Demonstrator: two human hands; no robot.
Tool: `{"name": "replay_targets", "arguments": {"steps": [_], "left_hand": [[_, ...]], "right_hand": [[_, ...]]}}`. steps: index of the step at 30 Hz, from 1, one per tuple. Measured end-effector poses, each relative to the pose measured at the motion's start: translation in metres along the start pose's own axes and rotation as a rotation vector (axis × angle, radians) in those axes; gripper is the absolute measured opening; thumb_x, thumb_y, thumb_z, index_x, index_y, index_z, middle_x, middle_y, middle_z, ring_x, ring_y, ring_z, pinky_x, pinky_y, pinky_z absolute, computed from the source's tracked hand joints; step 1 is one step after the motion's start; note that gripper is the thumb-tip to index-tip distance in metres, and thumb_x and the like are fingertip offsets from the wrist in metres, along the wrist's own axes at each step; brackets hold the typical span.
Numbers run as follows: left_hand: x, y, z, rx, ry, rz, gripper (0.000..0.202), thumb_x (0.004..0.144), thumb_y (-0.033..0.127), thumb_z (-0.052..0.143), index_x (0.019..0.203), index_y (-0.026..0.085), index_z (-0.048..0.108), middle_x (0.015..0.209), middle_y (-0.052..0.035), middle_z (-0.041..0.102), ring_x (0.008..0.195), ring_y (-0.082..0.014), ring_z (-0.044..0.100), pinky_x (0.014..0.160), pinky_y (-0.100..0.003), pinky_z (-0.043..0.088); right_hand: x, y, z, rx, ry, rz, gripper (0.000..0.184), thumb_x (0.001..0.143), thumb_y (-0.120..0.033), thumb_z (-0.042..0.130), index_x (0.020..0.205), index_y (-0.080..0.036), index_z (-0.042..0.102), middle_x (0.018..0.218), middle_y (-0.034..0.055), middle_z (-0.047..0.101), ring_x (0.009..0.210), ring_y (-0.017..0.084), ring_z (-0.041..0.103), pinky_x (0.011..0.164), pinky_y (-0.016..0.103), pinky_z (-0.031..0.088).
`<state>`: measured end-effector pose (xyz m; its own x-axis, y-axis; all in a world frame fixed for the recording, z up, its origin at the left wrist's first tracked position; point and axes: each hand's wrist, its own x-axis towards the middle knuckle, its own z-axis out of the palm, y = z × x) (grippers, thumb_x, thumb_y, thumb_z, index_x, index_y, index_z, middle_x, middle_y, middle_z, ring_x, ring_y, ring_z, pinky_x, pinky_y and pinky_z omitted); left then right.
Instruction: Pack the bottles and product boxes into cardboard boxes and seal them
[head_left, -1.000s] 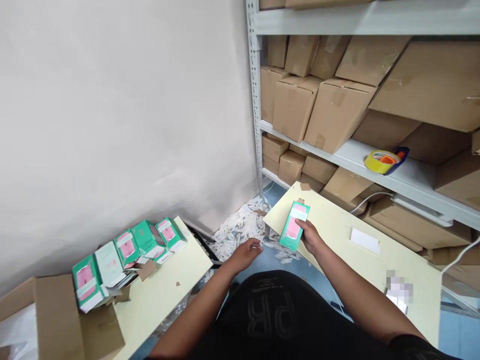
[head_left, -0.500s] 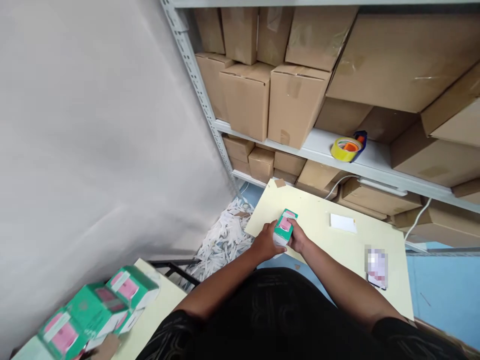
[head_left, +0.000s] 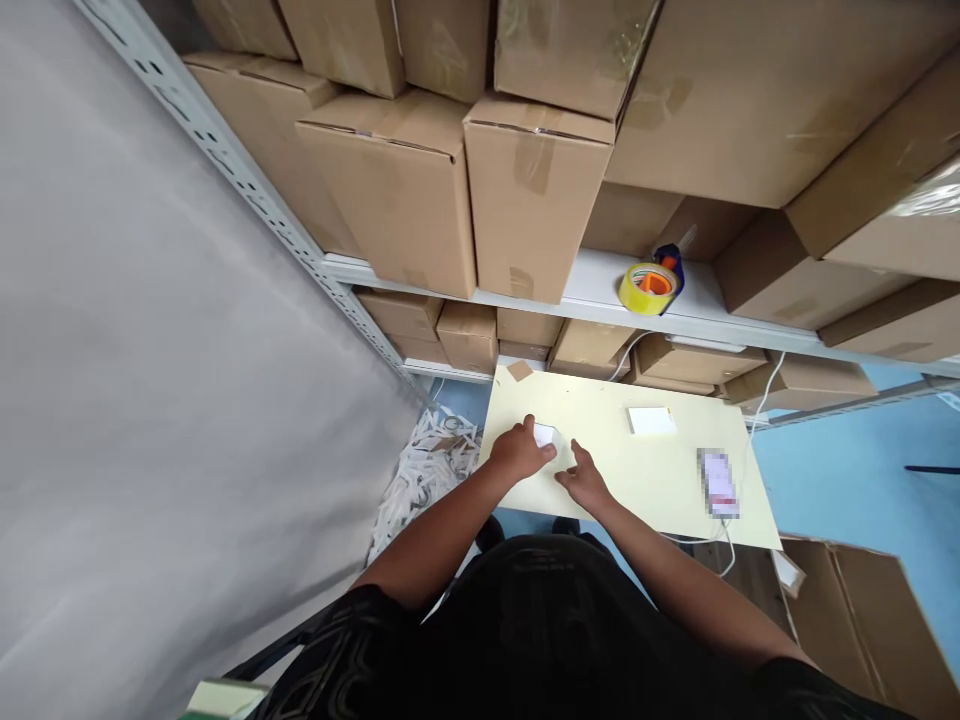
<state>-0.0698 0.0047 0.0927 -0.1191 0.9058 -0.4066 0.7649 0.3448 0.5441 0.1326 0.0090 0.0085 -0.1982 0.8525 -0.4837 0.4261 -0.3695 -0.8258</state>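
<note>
Over the pale yellow table (head_left: 600, 400), my left hand (head_left: 519, 452) is closed around a small box (head_left: 545, 436), fingers on the far side and thumb on the near side. A white face of the box points up at me; the rest of it is hidden by the hand. My right hand (head_left: 585, 482) is just to the right of the box, apart from it, with thumb and forefinger spread and nothing between them. A flat white box (head_left: 651, 421) lies farther right on the table. Near it lies a phone (head_left: 718, 484), partly blurred out.
Brown cartons (head_left: 540, 200) fill the metal shelves ahead. A tape dispenser (head_left: 651, 287) with yellow tape sits on the shelf edge. White paper strips (head_left: 427, 460) are heaped on the floor at left. An open carton (head_left: 862, 610) stands at lower right, and white cables hang by the table.
The box has turned from its green and pink face to a white one. My right hand has let go of it and opened. The view has shifted right, so most green boxes left the frame.
</note>
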Motion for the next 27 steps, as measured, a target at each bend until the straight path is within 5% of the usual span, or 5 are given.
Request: {"name": "replay_targets", "arguments": {"steps": [2, 5, 12, 21, 27], "left_hand": [[0.01, 0.003, -0.003, -0.034, -0.011, 0.029, 0.083, 0.086, 0.061, 0.064, 0.153, 0.018, 0.041, 0.136, -0.0218, 0.06, 0.121, -0.0399, 0.062, 0.098, -0.042, 0.046], [0.016, 0.006, -0.005, -0.1, -0.031, 0.096, 0.087, 0.088, 0.061, 0.062, 0.159, 0.019, 0.034, 0.148, -0.0213, 0.052, 0.13, -0.0398, 0.057, 0.103, -0.043, 0.045], [0.015, 0.013, -0.006, -0.026, -0.028, 0.318, 0.068, 0.09, 0.042, 0.065, 0.154, 0.029, 0.046, 0.153, -0.0105, 0.044, 0.131, -0.034, 0.055, 0.108, -0.041, 0.045], [0.026, 0.048, -0.03, 0.254, -0.169, 0.26, 0.072, 0.071, 0.048, 0.081, 0.134, 0.027, 0.053, 0.132, -0.0078, 0.055, 0.112, -0.0305, 0.064, 0.092, -0.039, 0.053], [0.033, 0.058, -0.035, 0.453, -0.178, 0.329, 0.048, 0.079, 0.041, 0.07, 0.12, 0.023, 0.055, 0.124, -0.0099, 0.061, 0.11, -0.0302, 0.065, 0.086, -0.039, 0.054]], "right_hand": [[0.003, -0.01, -0.009, -0.097, -0.005, -0.175, 0.1, 0.064, -0.036, 0.081, 0.155, -0.033, 0.04, 0.164, 0.0082, 0.035, 0.115, 0.028, 0.062, 0.102, 0.046, 0.051], [0.018, -0.031, -0.018, -0.156, -0.047, -0.287, 0.1, 0.067, -0.036, 0.081, 0.157, -0.032, 0.039, 0.16, 0.0095, 0.04, 0.112, 0.029, 0.063, 0.099, 0.047, 0.052], [0.048, -0.04, -0.044, -0.155, -0.083, -0.249, 0.083, 0.064, -0.04, 0.088, 0.139, -0.031, 0.055, 0.121, 0.0051, 0.065, 0.078, 0.019, 0.06, 0.081, 0.039, 0.051], [0.051, -0.03, -0.058, -0.423, -0.253, -0.33, 0.08, 0.074, -0.038, 0.079, 0.146, -0.029, 0.043, 0.141, 0.0074, 0.056, 0.087, 0.018, 0.063, 0.077, 0.034, 0.05], [0.056, -0.033, -0.059, -0.501, -0.285, -0.346, 0.084, 0.076, -0.035, 0.08, 0.149, -0.029, 0.039, 0.14, 0.0084, 0.056, 0.09, 0.019, 0.064, 0.079, 0.034, 0.05]]}}
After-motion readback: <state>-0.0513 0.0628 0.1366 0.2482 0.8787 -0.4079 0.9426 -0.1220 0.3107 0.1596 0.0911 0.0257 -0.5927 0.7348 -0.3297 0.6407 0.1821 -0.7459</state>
